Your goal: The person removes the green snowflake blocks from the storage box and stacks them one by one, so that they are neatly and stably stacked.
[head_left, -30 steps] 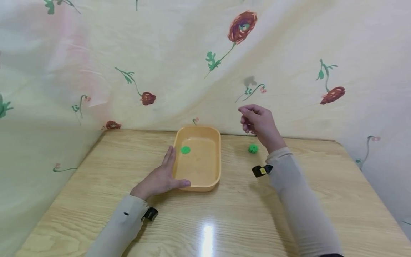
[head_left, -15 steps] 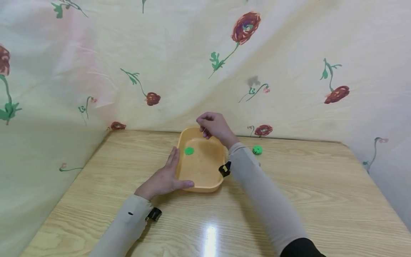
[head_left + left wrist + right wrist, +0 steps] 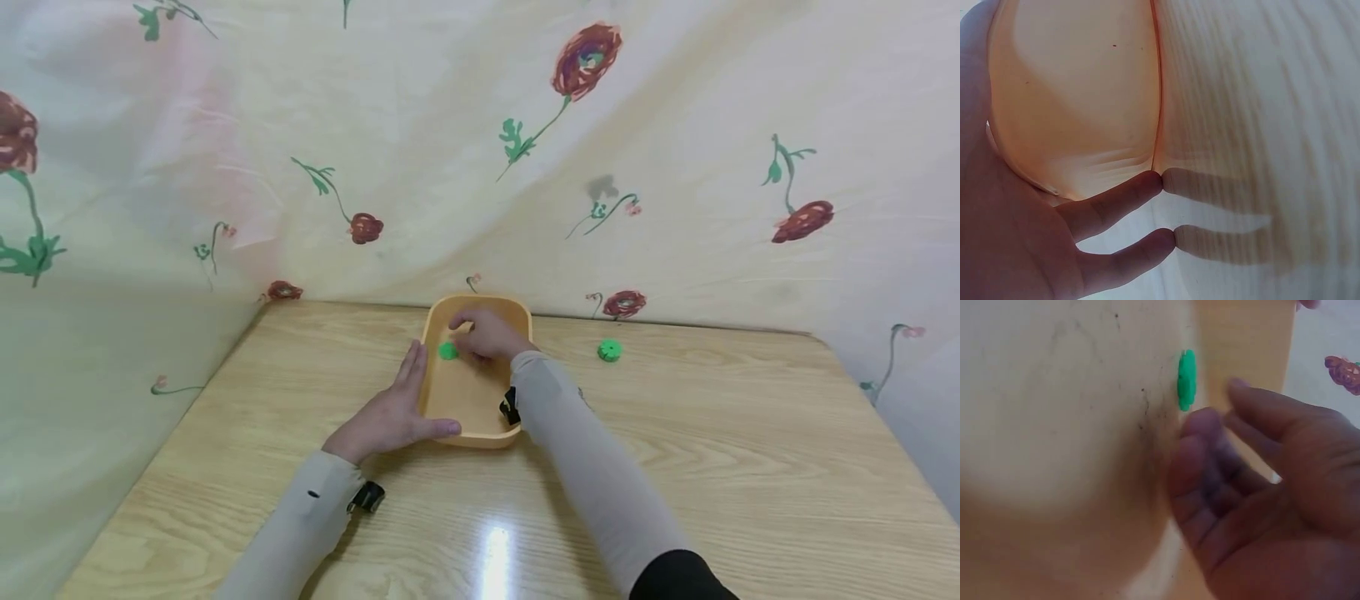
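A yellow-orange plastic tray stands at the middle of the table. My left hand rests against its left side with straight fingers, the thumb over the near rim; in the left wrist view the fingertips touch the tray's edge. Inside the tray lies a small green scalloped disc, seen edge-on in the right wrist view. Right beside this disc is my right hand, low in the tray, fingers bent and thumb apart from them, with nothing between.
A second green piece, thicker and notched round its edge, lies on the wooden table to the right of the tray. A flowered cloth hangs behind the table and along its sides.
My right hand has moved left from above the green piece on the table, then down into the tray beside the green disc. My left hand has stayed at the tray.
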Demonstrator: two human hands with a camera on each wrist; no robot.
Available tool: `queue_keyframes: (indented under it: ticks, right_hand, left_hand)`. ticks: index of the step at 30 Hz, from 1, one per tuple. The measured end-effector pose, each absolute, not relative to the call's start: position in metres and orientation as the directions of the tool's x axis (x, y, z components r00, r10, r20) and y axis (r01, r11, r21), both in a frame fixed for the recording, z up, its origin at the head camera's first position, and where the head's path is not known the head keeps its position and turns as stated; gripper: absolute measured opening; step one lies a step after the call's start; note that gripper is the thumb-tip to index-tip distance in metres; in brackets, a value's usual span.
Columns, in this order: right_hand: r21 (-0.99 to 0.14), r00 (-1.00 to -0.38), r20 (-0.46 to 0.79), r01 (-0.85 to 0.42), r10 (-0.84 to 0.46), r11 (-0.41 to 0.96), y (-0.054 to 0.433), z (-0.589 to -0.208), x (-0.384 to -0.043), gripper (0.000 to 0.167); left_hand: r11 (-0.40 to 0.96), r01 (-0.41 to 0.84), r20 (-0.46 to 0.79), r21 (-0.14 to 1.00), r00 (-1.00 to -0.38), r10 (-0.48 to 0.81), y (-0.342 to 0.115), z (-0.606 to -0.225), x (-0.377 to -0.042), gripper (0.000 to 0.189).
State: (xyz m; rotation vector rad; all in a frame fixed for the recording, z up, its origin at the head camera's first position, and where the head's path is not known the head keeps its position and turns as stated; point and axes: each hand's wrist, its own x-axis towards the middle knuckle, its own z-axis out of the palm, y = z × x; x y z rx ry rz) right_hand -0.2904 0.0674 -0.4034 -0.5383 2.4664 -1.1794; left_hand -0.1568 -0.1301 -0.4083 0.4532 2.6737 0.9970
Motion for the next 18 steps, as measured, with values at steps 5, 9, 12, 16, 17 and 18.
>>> queue_keyframes:
  ticks: [5,9,12,16,17,18]
  right_hand:
    - [-0.732,-0.821,-0.241,-0.197,-0.518,0.652,0.0672,-0.4076,-0.2936,0.048]
    - [-0.713,-0.814,-0.251,-0.211,-0.524,0.669,0.0656,-0.409,-0.2966,0.046]
    - [-0.688,-0.816,-0.246,-0.233,-0.523,0.687,0.0642,-0.4089,-0.2981,0.041]
    - [-0.656,-0.82,-0.236,-0.261,-0.522,0.708,0.0619,-0.4095,-0.2985,0.034]
    - [-0.65,-0.82,-0.235,-0.267,-0.522,0.712,0.0613,-0.4096,-0.2982,0.033]
    - [-0.645,-0.82,-0.234,-0.271,-0.522,0.715,0.0606,-0.4094,-0.2977,0.032]
  left_hand:
    - [0.721,0.183,-0.141,0.668,-0.92,0.365,-0.1294,-0.4067,-0.1587,0.131]
    - [0.719,0.183,-0.143,0.67,-0.919,0.367,-0.1291,-0.4059,-0.1604,0.131]
    - [0.718,0.184,-0.141,0.672,-0.919,0.368,-0.1288,-0.4051,-0.1613,0.131]
    - [0.714,0.176,-0.145,0.677,-0.92,0.364,-0.1288,-0.4043,-0.1611,0.131]
    - [0.715,0.174,-0.148,0.677,-0.92,0.364,-0.1289,-0.404,-0.1608,0.131]
    - [0.716,0.171,-0.152,0.677,-0.919,0.363,-0.1289,-0.404,-0.1606,0.132]
